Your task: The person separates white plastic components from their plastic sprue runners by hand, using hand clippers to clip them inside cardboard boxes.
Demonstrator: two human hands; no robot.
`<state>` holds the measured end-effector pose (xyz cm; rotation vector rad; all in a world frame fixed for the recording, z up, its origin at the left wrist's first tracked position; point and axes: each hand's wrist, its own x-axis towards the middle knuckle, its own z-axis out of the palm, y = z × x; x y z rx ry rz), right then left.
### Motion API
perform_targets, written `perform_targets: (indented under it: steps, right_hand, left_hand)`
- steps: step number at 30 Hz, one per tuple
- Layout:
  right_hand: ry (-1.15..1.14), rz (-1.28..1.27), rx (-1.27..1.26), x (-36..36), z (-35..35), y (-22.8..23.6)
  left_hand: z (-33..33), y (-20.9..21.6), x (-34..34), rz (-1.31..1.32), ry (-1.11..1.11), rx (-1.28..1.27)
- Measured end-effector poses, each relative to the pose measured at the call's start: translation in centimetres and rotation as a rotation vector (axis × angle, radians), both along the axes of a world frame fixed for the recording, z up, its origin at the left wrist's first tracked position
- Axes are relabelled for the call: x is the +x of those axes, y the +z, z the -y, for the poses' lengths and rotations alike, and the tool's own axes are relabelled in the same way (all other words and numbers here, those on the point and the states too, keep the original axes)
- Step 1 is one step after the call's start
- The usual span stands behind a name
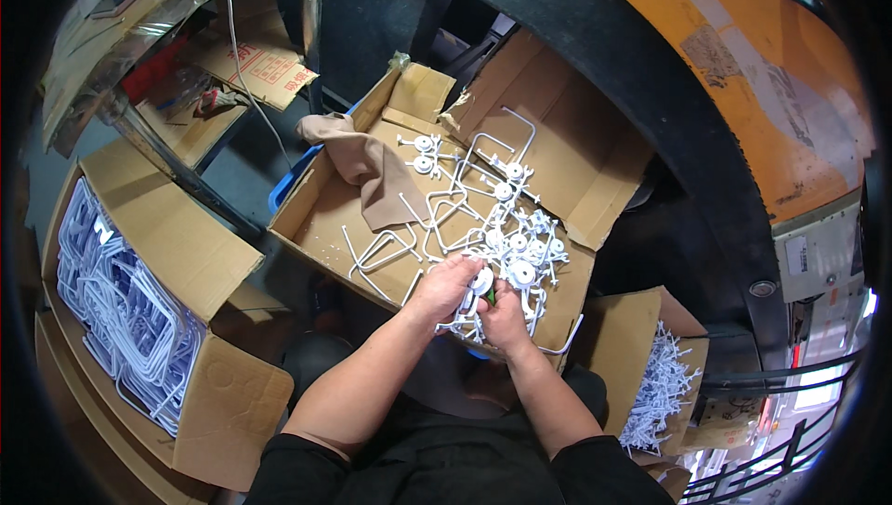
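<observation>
Over the front of a shallow cardboard box (321, 243), my hands meet at a white plastic part with a round disc (481, 280). My left hand (448, 288) is closed on this part, thumb near the disc. Close beside it, the fingers of my right hand (505, 321) are closed around a small green thing (491, 295), mostly hidden, its kind unclear. Just beyond my hands lies a heap of similar white disc parts (522, 272) with short branching arms. Bent white rods (381, 249) lie loose to the left of the heap.
A brown cloth (376, 175) drapes over the box's left side. At far left, an open carton (232, 412) is full of white bent rods (139, 310). To the right, another carton (609, 338) holds small white branched pieces (662, 389). A large orange machine (734, 68) stands behind.
</observation>
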<state>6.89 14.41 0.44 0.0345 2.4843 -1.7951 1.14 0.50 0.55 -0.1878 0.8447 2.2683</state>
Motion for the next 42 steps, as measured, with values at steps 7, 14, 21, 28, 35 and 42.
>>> perform_targets:
  steps: [7, 14, 21, 28, 35, 42]
  right_hand:
    - [-0.061, -0.087, 0.239, 0.2, 0.0, -1.0]
    - [0.006, -0.112, 0.196, -0.1, 0.7, -1.2]
    - [0.022, -0.008, 0.098, -0.1, 0.6, -1.8]
    - [0.027, 0.002, 0.12, 0.3, 0.1, -2.9]
    - [-0.019, 0.018, -0.062, 0.5, 0.8, -2.8]
    - [-0.028, 0.144, -0.128, 1.5, -0.7, -5.7]
  left_hand:
    - [0.0, 0.5, 0.2, 0.029, -0.019, -0.035]
    - [0.2, 0.5, 0.3, 0.039, -0.043, -0.001]
    - [0.3, 0.6, 0.3, 0.025, -0.068, 0.027]
    - [0.3, 0.9, 0.3, 0.015, -0.082, 0.019]
    - [0.1, 1.6, 0.6, 0.041, -0.061, -0.016]
    - [-0.7, 1.5, 1.0, 0.011, -0.117, -0.148]
